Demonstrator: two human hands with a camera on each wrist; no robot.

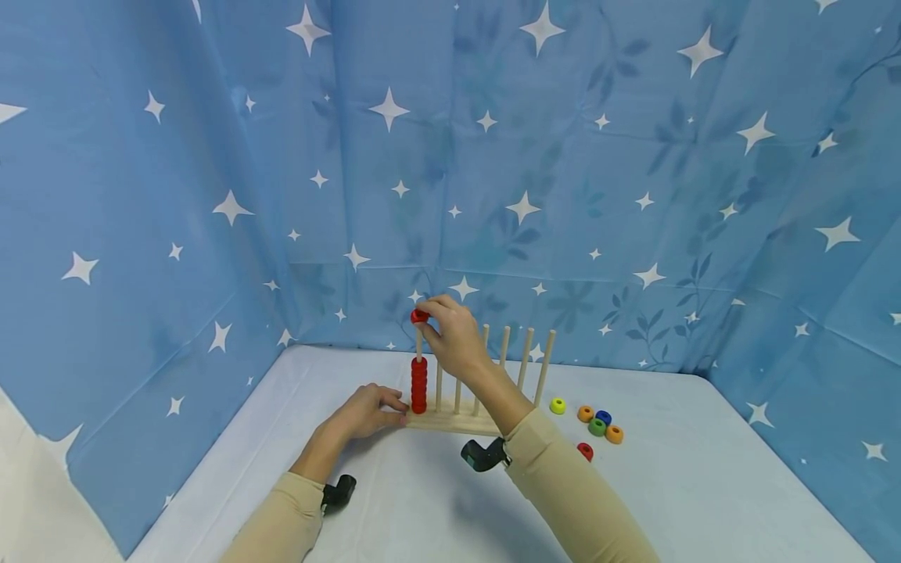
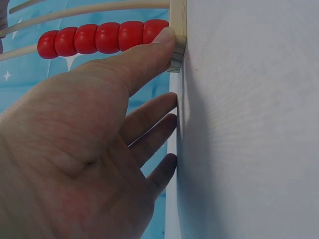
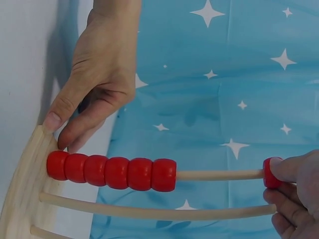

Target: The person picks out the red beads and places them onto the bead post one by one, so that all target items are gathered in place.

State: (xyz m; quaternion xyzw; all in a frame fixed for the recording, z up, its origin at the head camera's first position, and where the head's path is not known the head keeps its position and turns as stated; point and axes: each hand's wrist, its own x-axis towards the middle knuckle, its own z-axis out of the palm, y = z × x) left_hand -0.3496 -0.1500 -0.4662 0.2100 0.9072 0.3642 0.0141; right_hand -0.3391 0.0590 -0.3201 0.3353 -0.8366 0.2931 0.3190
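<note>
My right hand (image 1: 456, 336) pinches a red bead (image 1: 418, 317) at the top of the leftmost peg of a wooden bead stand (image 1: 454, 423). The right wrist view has this bead right at the peg's tip, between thumb and fingers. Lower on the same peg, a stack of several red beads (image 3: 117, 173) sits down against the base. My left hand (image 1: 367, 410) holds the base's left end, its thumb (image 2: 149, 55) on the wood beside the lowest bead and its other fingers spread near the tabletop.
Several bare pegs (image 1: 524, 360) rise along the stand to the right. Right of it lie loose beads: a yellow one (image 1: 558, 405), orange ones (image 1: 615, 434), a blue (image 1: 603, 417), a green (image 1: 597, 427) and a red (image 1: 585, 451). A blue star-patterned curtain (image 1: 605, 195) hangs behind the white table (image 1: 704, 485).
</note>
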